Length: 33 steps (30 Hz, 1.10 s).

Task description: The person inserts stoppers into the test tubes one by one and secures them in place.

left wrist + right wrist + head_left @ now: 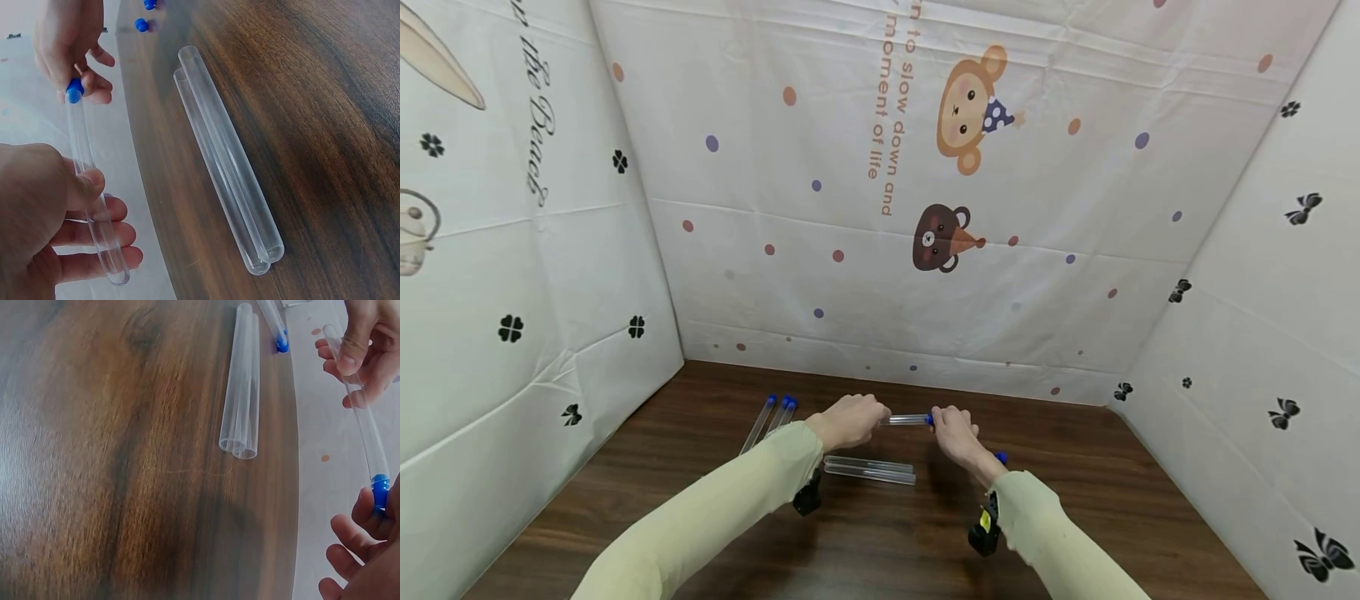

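Observation:
My left hand [850, 419] holds a clear test tube [80, 134] between thumb and fingers, raised above the table. At the tube's mouth, my right hand [957, 435] pinches a blue stopper [380, 490] by thumb and fingertips. The stopper's ribbed end meets the tube's opening; how deep it sits I cannot tell. Two more clear tubes [225, 156] without stoppers lie side by side on the tabletop, nearer to me than the hands. Loose blue stoppers [142, 25] lie on the table by my right wrist, which partly covers them in the head view.
Beyond my left forearm, three tubes with blue stoppers [758, 425] lie on the dark wooden table [880, 550], partly hidden by the sleeve. White printed sheets [850, 283] enclose the table at the back and both sides.

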Motion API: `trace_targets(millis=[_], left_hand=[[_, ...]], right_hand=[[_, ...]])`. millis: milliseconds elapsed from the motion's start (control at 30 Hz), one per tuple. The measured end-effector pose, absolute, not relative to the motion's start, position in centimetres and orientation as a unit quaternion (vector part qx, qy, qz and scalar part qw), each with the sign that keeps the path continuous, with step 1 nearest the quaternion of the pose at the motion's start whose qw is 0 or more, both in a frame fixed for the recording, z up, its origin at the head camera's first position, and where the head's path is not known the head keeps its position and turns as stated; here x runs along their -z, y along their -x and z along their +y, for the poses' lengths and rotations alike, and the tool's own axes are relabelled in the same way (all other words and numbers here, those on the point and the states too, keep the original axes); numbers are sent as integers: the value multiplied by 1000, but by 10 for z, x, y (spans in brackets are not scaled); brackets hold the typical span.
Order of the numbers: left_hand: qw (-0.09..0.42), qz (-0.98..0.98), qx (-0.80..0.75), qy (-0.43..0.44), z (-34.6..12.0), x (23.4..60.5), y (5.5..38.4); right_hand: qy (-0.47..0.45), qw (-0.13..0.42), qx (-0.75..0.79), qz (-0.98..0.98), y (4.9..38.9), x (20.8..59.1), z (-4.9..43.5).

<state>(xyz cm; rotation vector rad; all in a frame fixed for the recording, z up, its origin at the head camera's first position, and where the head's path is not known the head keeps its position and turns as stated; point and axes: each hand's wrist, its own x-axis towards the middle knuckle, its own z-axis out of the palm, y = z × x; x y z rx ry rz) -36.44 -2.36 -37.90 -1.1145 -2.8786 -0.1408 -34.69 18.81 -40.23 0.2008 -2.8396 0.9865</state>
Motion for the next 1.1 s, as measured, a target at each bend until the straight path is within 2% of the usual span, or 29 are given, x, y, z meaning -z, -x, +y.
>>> trace_targets(millis=[500,800,1100], left_hand=[[17,-930,61,363,-25,378,368],[28,-930,52,364,-26,380,367],[17,-927,85,366,-28,379,367]], right_hand=[[-69,79,-296,-950,348,402,187],[-64,64,-332,-939,347,401,184],[-66,32,-418,-906,347,401,192]])
